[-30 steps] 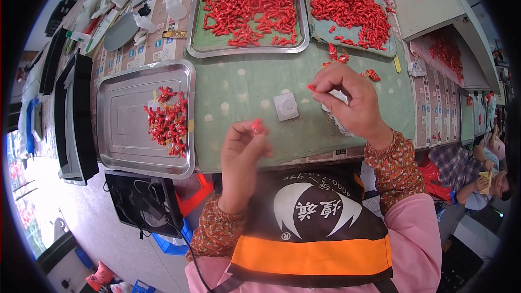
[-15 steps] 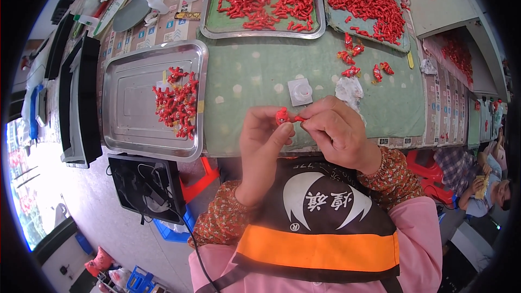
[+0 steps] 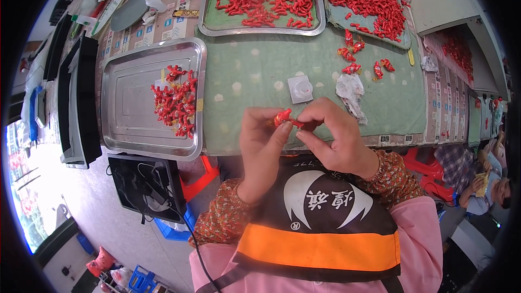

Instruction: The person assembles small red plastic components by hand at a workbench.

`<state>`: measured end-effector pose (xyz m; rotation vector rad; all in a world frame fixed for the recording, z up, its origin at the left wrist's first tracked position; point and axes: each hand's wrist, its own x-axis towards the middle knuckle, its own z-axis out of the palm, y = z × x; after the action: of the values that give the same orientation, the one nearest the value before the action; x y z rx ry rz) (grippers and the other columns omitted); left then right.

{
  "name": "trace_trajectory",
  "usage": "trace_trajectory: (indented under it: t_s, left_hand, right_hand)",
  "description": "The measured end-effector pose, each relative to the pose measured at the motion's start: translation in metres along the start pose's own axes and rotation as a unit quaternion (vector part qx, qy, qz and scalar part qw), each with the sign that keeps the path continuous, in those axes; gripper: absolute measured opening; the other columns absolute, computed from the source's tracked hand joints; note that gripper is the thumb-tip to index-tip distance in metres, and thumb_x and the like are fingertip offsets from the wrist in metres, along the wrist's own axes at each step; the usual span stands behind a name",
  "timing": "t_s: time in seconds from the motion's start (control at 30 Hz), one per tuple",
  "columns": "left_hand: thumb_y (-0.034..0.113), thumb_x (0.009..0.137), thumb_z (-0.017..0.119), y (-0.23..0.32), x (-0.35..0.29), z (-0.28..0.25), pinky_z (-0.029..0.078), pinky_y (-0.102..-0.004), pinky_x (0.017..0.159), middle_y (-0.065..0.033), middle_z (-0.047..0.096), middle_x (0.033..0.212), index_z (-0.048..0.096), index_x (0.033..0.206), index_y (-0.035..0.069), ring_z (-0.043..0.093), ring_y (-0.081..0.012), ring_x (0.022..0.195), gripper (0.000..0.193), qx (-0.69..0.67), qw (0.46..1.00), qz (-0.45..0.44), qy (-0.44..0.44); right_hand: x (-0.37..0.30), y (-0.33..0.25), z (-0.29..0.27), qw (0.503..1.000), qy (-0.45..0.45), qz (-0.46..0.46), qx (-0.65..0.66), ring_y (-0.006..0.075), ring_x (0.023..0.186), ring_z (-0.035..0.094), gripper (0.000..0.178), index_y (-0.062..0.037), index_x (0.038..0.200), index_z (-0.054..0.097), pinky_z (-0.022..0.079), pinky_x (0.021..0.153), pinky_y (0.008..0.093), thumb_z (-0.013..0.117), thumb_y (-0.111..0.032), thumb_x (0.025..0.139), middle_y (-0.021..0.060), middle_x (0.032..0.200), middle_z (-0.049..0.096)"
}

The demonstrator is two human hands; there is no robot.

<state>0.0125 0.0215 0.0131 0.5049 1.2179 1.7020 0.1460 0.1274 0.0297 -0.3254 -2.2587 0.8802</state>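
Note:
My left hand (image 3: 261, 144) pinches a small red figurine (image 3: 283, 116) with yellow parts between thumb and fingers. Close against its right side is my right hand (image 3: 336, 135), its thumb and forefinger closed about a small red piece (image 3: 299, 124). Whether that piece is joined to the figurine cannot be made out. Just beyond my hands sits a white square block with a round dish (image 3: 300, 89). A crumpled white tissue (image 3: 351, 93) lies to the right of it. Several red figurines (image 3: 351, 69) are scattered on the green cloth (image 3: 255, 68) farther back.
At the left, a metal tray (image 3: 130, 122) holds several red figurines (image 3: 176, 103). Another metal tray (image 3: 260, 32) at the back carries a heap of small red pieces; beside it stands a cloth-lined tray (image 3: 339, 27) with more. A black monitor-like panel (image 3: 145, 184) is below the table's left side.
The figurine has been tilted and turned in my left fingers. My right thumb has moved apart from its curled position, and the right fingers now grip closer to the figurine's lower end.

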Motion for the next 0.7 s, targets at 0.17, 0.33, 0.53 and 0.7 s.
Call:
trace_trajectory:
  t_s: [0.17,0.33,0.53,0.7]
  left_hand:
    - [-0.003,0.089,0.065,-0.008,-0.004,-0.004,0.048,-0.0272,0.084,-0.0058,0.058,0.104,0.054,0.109,0.002,0.057,-0.0120,0.093,0.023,0.095,0.993,0.074,0.001]
    - [-0.003,0.089,0.066,-0.009,-0.005,-0.005,0.048,-0.0268,0.083,-0.0070,0.058,0.104,0.056,0.107,0.001,0.057,-0.0125,0.091,0.021,0.166,0.978,0.123,-0.016]
    - [-0.003,0.088,0.067,-0.013,-0.005,-0.004,0.048,-0.0267,0.082,-0.0076,0.058,0.107,0.056,0.106,0.001,0.058,-0.0128,0.090,0.021,0.138,0.983,0.121,-0.012]
    - [0.000,0.091,0.065,-0.007,-0.006,-0.001,0.049,-0.0260,0.080,-0.0055,0.059,0.105,0.055,0.109,0.002,0.057,-0.0103,0.088,0.020,0.085,0.995,0.044,-0.001]
  right_hand:
    - [0.002,-0.011,-0.011,0.803,-0.052,0.428,0.412,0.0083,0.070,0.060,0.015,-0.0014,0.104,0.057,0.052,0.061,0.0237,0.063,-0.012,0.095,0.0021,0.088,0.061]
    - [0.000,-0.011,-0.010,0.761,-0.027,0.473,0.444,0.0089,0.066,0.061,0.014,-0.0009,0.102,0.058,0.054,0.058,0.0231,0.061,-0.013,0.096,0.0027,0.086,0.061]
    - [-0.004,-0.013,-0.004,0.757,0.002,0.466,0.459,0.0091,0.072,0.062,0.012,-0.0010,0.101,0.058,0.055,0.059,0.0240,0.063,-0.011,0.095,0.0033,0.085,0.061]
    - [-0.003,-0.009,-0.013,0.777,0.008,0.445,0.446,0.0082,0.071,0.061,0.009,-0.0014,0.100,0.057,0.054,0.058,0.0236,0.061,-0.007,0.094,0.0027,0.085,0.060]
